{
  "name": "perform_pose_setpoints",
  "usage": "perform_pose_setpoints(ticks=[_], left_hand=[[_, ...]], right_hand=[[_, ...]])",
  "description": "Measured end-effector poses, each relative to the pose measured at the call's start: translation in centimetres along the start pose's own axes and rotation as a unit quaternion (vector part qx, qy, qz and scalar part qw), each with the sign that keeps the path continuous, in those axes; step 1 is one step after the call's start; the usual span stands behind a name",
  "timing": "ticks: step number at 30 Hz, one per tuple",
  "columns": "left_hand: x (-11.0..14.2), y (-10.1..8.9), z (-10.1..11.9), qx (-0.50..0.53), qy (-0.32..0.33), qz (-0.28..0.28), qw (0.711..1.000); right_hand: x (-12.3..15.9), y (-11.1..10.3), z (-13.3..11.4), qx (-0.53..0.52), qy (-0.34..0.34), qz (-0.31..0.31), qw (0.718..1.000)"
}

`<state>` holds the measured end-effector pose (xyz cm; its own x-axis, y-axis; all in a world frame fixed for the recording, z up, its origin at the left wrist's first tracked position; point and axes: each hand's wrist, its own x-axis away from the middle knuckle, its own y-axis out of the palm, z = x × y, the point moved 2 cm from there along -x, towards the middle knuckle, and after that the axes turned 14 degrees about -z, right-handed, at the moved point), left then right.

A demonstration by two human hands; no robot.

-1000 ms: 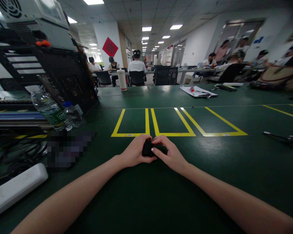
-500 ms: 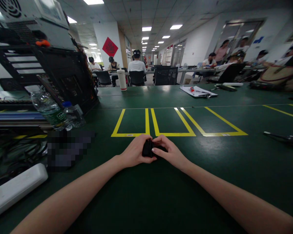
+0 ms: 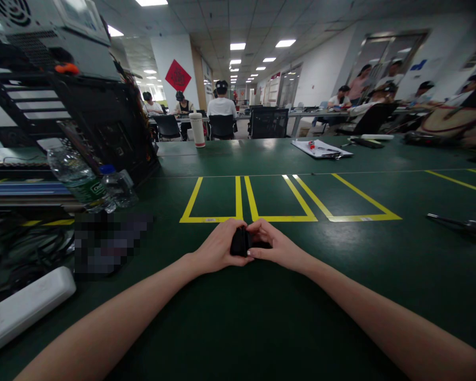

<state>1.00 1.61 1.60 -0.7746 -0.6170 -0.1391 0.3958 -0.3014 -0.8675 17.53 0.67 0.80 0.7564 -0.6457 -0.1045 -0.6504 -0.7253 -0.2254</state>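
Both my hands meet on the green table (image 3: pixel 341 296), just below the yellow taped boxes (image 3: pixel 277 211). Between them is a small black object (image 3: pixel 240 242), too dark to name. My left hand (image 3: pixel 219 247) wraps its fingers round the object's left side. My right hand (image 3: pixel 275 247) grips the right side, thumb tip pressed against the front. Most of the object is hidden by my fingers.
Two plastic water bottles (image 3: pixel 87 182) lie at the left beside an open black computer case (image 3: pixel 99 127). A white power strip (image 3: pixel 21 309) sits near left. A clipboard with papers (image 3: pixel 321 148) and a white cup (image 3: pixel 199 130) stand further back. A metal tool (image 3: pixel 460 225) lies right. People sit at far desks.
My right hand has rolled a little flatter and lower over the black object. The left hand and the object stay in the same spot.
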Motion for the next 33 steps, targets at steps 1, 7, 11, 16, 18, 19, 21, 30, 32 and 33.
perform_pose_setpoints(ticks=[1, 7, 11, 16, 18, 19, 21, 30, 32, 33], left_hand=[[0.0, 0.0, 0.0, 0.001, 0.000, 0.000, 1.000], [0.2, 0.0, 0.0, 0.003, 0.011, 0.007, 1.000], [0.2, 0.0, -0.1, 0.002, 0.006, 0.007, 1.000], [0.1, 0.0, -0.1, 0.004, -0.003, 0.003, 1.000], [0.1, 0.0, -0.1, 0.005, -0.002, 0.003, 1.000], [0.2, 0.0, -0.1, 0.005, 0.000, 0.004, 1.000], [0.2, 0.0, 0.0, 0.003, 0.004, 0.005, 1.000], [0.2, -0.1, -0.1, 0.000, 0.010, 0.004, 1.000], [0.2, 0.0, -0.1, 0.000, 0.010, 0.003, 1.000], [0.2, 0.0, -0.1, -0.001, 0.010, 0.002, 1.000]], right_hand=[[0.0, 0.0, 0.1, -0.001, 0.001, -0.002, 1.000], [-0.3, 0.1, 0.4, -0.026, 0.009, 0.023, 0.999], [-0.4, 0.1, 0.3, -0.026, 0.032, 0.021, 0.999], [-0.3, 0.1, -0.2, -0.015, 0.008, 0.000, 1.000], [-0.2, 0.1, -0.1, -0.014, -0.002, -0.002, 1.000], [-0.3, 0.0, 0.0, -0.016, -0.003, 0.003, 1.000], [-0.3, -0.1, 0.4, -0.024, -0.002, 0.017, 1.000], [-0.3, 0.0, 0.2, -0.029, 0.042, 0.025, 0.998], [-0.2, 0.0, -0.1, -0.029, 0.043, 0.014, 0.999], [-0.2, 0.0, -0.1, -0.028, 0.040, 0.010, 0.999]])
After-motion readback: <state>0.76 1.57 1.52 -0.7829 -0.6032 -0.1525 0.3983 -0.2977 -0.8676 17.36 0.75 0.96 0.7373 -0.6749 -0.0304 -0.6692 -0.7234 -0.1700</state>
